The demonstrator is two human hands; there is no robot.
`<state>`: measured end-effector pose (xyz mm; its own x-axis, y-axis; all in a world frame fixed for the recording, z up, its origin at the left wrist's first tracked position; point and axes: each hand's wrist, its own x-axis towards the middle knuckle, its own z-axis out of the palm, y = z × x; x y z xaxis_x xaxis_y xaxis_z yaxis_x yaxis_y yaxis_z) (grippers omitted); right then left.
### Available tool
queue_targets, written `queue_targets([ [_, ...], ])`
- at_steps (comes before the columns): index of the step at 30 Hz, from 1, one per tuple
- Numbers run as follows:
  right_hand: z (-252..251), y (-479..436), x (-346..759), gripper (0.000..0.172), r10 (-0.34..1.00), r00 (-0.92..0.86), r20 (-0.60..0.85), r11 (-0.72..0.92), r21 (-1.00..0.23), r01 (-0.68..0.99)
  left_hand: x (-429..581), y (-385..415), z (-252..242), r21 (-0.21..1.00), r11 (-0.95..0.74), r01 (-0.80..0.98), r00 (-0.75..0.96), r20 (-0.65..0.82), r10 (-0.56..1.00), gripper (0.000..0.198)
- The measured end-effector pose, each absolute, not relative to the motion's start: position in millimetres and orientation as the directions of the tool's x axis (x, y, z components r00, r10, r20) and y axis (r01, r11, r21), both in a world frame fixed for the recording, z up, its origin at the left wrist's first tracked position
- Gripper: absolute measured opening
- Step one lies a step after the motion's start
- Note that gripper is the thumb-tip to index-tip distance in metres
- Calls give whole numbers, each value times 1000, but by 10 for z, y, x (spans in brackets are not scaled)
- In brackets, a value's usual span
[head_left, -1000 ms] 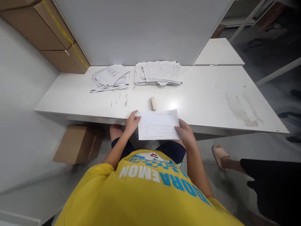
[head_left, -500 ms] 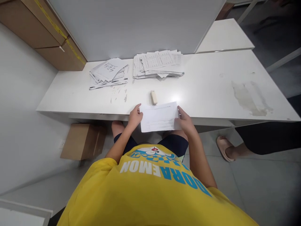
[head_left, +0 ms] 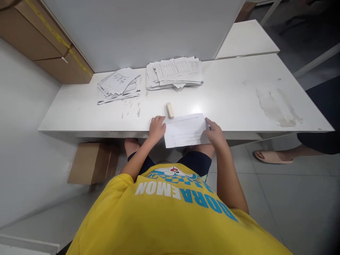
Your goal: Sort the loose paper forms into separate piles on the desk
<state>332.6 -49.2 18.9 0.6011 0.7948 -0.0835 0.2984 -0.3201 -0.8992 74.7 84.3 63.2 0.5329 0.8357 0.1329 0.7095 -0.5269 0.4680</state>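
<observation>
The white surface [head_left: 225, 95] spans the view, with a stained patch [head_left: 277, 108] toward its right end. Cardboard boxes [head_left: 61, 67] are stacked at its far left corner, and another cardboard box [head_left: 86, 163] sits below its near edge, toward the left. Along the far edge lie two untidy paper piles: the wider one [head_left: 174, 74], printed, around the middle, and a smaller one [head_left: 119, 85] to its left, its top sheet marked with large dark handwriting. A printed white sheet [head_left: 185, 131] lies across the middle of the near edge as seen from above, its lower part reaching past it over the lap; whether it touches the surface, I cannot tell. The left hand [head_left: 157, 127] is closed on the sheet's left side, near the upper corner. The right hand [head_left: 214, 132] grips the right side, thumb on top. Smallest is a cream oblong block [head_left: 170, 110], lying just beyond the sheet's upper left part, between the near edge and the wider pile.
</observation>
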Motion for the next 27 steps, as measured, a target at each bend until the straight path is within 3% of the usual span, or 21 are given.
queue_targets([
  [6, 236, -521, 3347, 78, 824, 566, 19, -277, -858, 432, 774, 792, 604, 350, -588, 729, 571, 164, 805, 36],
  [11, 212, -589, 3322, 58, 841, 528, 116, -241, -794, 558, 849, 683, 604, 242, -588, 772, 569, 151, 808, 38],
  [18, 172, -620, 3440, 55, 832, 549, 83, -308, -753, 581, 935, 722, 547, 325, -548, 771, 535, 136, 834, 43],
  [23, 221, -573, 3576, 52, 804, 580, 129, -304, -749, 588, 995, 805, 628, 326, -742, 586, 713, 227, 663, 52],
  [27, 249, -558, 3599, 50, 791, 596, 139, -287, -775, 563, 1023, 792, 632, 277, -788, 550, 757, 235, 610, 54],
])
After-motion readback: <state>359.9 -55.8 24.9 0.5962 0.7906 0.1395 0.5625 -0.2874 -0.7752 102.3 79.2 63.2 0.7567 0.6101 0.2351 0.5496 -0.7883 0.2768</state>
